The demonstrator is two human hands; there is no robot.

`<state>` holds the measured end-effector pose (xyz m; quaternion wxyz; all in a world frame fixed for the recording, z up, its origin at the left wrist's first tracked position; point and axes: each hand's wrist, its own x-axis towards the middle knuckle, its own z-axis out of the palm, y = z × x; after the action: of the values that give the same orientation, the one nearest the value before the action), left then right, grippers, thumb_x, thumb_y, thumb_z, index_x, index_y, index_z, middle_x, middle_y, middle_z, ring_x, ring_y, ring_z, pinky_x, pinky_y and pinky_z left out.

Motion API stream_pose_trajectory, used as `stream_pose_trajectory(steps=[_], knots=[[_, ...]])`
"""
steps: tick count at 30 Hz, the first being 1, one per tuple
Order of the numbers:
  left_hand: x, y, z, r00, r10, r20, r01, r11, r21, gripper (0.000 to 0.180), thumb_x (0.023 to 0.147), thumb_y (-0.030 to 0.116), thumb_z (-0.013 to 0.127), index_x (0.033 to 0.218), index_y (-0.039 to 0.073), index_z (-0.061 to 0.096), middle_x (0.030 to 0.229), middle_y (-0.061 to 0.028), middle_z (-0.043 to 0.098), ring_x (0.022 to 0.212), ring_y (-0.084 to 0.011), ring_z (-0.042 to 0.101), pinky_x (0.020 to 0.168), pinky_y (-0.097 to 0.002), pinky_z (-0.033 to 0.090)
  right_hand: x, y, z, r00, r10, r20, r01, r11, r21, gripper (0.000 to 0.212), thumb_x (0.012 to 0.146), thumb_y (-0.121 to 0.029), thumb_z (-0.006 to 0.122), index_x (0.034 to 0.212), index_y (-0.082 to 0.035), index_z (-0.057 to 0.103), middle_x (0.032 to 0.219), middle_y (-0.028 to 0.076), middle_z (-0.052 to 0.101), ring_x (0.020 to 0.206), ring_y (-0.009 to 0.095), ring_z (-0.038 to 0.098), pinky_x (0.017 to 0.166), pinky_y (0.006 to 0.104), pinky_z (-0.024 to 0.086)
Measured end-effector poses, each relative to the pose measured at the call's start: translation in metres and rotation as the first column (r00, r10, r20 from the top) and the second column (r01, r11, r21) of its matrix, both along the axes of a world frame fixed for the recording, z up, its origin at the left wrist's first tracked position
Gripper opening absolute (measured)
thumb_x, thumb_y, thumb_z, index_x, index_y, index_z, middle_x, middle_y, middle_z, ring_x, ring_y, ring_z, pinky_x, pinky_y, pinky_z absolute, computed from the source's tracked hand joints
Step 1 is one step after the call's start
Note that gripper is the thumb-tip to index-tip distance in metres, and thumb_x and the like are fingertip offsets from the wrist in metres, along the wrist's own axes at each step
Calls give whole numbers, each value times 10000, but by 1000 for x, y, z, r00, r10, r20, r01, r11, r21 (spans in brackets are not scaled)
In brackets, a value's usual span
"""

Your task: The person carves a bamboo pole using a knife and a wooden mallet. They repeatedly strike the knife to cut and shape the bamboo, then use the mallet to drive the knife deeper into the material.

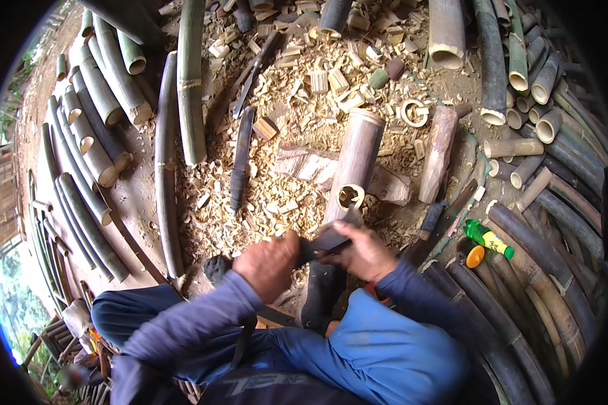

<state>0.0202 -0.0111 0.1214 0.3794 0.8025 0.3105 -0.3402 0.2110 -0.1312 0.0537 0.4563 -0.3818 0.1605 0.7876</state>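
My left hand (269,267) is closed round the dark handle of a broad-bladed knife (329,239), held above my lap. My right hand (366,251) grips the blade end, its thumb along the upper side; motion blurs the fingers slightly. Just beyond my hands, a thick bamboo section (359,145) lies tilted across a rough wood block (307,164). Its near open end shows pale shavings inside. To the left, a knife with a black-wrapped handle (242,158) lies on the shavings, with another long knife (257,73) beyond it.
Wood chips and shavings (250,226) cover the ground ahead. Bamboo poles lie at left (167,162) and right (547,256). A chopped wood post (439,154) stands right of the bamboo section. A green bottle (488,237) and an orange cap-like piece (475,256) rest near the right-hand poles.
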Motion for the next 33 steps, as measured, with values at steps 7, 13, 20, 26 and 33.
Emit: stream_pose_trajectory(steps=[7,13,20,26,33], knots=[[13,102,-16,933,-337,128,350,931,-99,445,598,233,816,963,16,683,845,-190,696,862,-418,694,788,-493,558,-27,16,-1,962,-230,-147,233,972,5,352,1066,-220,505,1217,74,626,1076,194,742,953,297,750,874,413,623],[-9,-87,-62,684,728,44,-614,608,-503,491,673,167,862,1065,-48,658,876,-162,698,795,-241,670,746,-384,549,33,22,-2,917,342,203,-353,936,16,304,998,-244,547,1082,28,655,964,176,738,814,286,740,664,406,630],[-12,-91,-37,683,711,166,-619,685,-385,682,751,332,869,1227,-59,578,1020,-273,717,975,-406,721,858,-466,559,3,-1,10,777,311,547,-368,930,-6,279,1001,-264,507,988,-13,627,925,125,709,787,218,713,521,351,599],[-47,-9,-43,592,806,-10,-748,545,-379,507,644,245,955,973,-74,737,842,-121,747,718,-149,671,725,-329,556,-16,46,-1,967,104,231,-104,994,-11,243,1036,-222,528,1077,-5,629,954,157,714,840,269,731,698,440,634],[15,62,33,964,61,260,-173,882,437,178,813,168,647,698,33,655,606,-169,639,561,-351,662,537,-447,519,-11,41,4,952,-282,-123,290,955,58,298,1042,-217,436,1178,-7,600,1117,181,711,885,276,730,821,434,618]])
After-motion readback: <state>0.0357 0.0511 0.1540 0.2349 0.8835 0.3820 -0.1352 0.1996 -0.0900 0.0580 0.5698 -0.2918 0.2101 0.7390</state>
